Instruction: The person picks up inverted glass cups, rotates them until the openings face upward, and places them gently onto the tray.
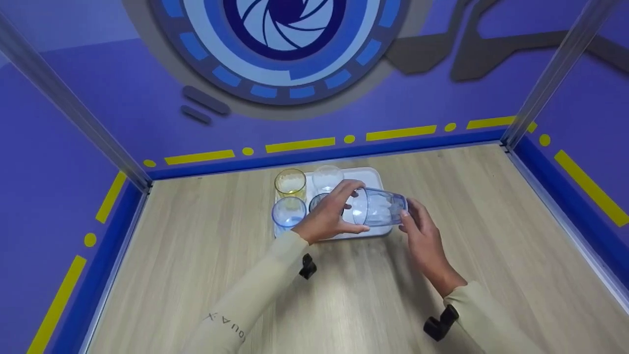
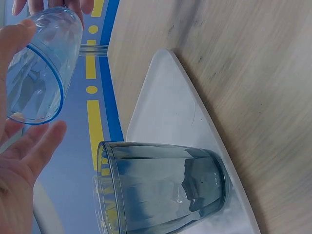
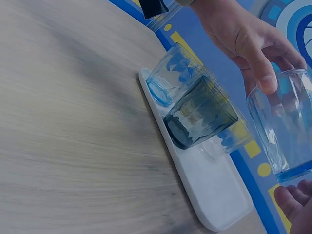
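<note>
A clear blue-tinted drinking glass [image 1: 381, 207] lies sideways in the air above the tray's right part, rim to the left and base to the right. My left hand [image 1: 330, 212] holds it around the rim, thumb on the near side; some of its fingers [image 2: 46, 141] spread away from the glass. At the base, my right hand [image 1: 425, 238] grips it, thumb in front and fingers behind. Beneath the left hand stands a dark grey glass [image 2: 161, 187], partly hidden in the head view. A blue glass [image 1: 289, 212] stands left of it.
The white tray [image 1: 364, 174] rests on the wooden table [image 1: 206, 275]. On its far side stand a yellow glass [image 1: 290, 182] and a colourless glass [image 1: 327, 178]. Purple-blue panels [image 1: 344, 110] rise behind the table and on both sides.
</note>
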`<state>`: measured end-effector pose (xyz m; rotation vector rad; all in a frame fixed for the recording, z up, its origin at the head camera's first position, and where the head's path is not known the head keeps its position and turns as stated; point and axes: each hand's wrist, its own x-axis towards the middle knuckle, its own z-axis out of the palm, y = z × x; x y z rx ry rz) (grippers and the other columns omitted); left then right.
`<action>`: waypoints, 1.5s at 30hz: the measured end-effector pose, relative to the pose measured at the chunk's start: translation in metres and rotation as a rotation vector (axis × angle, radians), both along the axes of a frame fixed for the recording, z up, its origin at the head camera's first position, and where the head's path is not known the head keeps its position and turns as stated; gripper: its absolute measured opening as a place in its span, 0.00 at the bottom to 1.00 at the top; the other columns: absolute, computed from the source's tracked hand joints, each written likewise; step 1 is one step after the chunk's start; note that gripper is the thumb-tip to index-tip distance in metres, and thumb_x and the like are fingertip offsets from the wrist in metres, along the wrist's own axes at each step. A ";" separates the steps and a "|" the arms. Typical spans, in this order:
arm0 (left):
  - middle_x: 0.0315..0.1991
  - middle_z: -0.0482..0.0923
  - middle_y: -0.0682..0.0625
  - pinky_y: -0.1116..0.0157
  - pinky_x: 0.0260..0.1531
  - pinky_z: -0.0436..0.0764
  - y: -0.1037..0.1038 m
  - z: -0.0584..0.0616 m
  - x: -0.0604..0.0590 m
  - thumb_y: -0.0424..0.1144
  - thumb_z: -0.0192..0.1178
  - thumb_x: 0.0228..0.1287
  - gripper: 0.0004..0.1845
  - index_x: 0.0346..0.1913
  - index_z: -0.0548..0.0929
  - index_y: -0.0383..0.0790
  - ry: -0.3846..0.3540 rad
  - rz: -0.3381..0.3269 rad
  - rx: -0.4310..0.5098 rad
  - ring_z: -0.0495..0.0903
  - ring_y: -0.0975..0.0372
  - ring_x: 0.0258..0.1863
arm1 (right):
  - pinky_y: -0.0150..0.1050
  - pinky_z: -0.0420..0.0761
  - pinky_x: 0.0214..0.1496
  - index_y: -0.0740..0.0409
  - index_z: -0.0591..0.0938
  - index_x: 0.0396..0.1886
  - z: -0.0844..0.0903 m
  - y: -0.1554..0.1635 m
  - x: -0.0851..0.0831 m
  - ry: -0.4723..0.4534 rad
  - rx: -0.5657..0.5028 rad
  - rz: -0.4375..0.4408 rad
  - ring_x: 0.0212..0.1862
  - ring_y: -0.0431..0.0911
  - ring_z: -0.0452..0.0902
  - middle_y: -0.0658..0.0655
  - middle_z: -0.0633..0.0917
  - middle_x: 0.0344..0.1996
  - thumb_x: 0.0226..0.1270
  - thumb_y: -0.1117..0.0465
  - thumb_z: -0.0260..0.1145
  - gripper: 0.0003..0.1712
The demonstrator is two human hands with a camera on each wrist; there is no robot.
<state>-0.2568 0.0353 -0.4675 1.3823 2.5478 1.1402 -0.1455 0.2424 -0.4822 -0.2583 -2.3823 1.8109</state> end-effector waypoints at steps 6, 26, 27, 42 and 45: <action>0.66 0.63 0.53 0.69 0.53 0.80 0.002 0.001 -0.003 0.52 0.74 0.48 0.46 0.69 0.62 0.48 0.007 0.020 -0.011 0.73 0.62 0.59 | 0.49 0.71 0.68 0.54 0.56 0.75 0.000 0.001 0.001 -0.020 0.038 0.000 0.71 0.51 0.64 0.58 0.61 0.74 0.77 0.45 0.45 0.33; 0.68 0.61 0.55 0.63 0.62 0.75 0.010 0.004 -0.013 0.49 0.75 0.48 0.47 0.71 0.61 0.58 0.000 0.101 -0.075 0.69 0.61 0.65 | 0.41 0.73 0.66 0.53 0.58 0.74 0.000 0.003 0.003 -0.004 0.065 -0.026 0.71 0.48 0.64 0.56 0.67 0.71 0.77 0.44 0.46 0.32; 0.68 0.61 0.55 0.63 0.62 0.74 0.010 0.004 -0.014 0.49 0.75 0.48 0.47 0.71 0.61 0.58 0.001 0.103 -0.075 0.68 0.62 0.65 | 0.39 0.73 0.66 0.53 0.58 0.73 0.001 0.002 0.003 0.001 0.067 -0.025 0.71 0.48 0.64 0.56 0.68 0.70 0.77 0.45 0.46 0.31; 0.70 0.59 0.52 0.60 0.64 0.73 0.014 0.005 -0.023 0.50 0.74 0.50 0.46 0.72 0.61 0.58 0.022 0.149 -0.182 0.63 0.60 0.68 | 0.34 0.73 0.63 0.55 0.62 0.71 0.005 0.000 0.005 0.057 0.094 -0.007 0.69 0.48 0.66 0.55 0.70 0.68 0.78 0.48 0.47 0.28; 0.70 0.59 0.52 0.61 0.64 0.73 0.016 0.005 -0.024 0.49 0.74 0.50 0.46 0.72 0.61 0.58 0.022 0.154 -0.192 0.63 0.61 0.68 | 0.36 0.73 0.64 0.55 0.62 0.71 0.005 -0.001 0.005 0.066 0.080 -0.002 0.70 0.50 0.66 0.56 0.70 0.68 0.78 0.49 0.47 0.28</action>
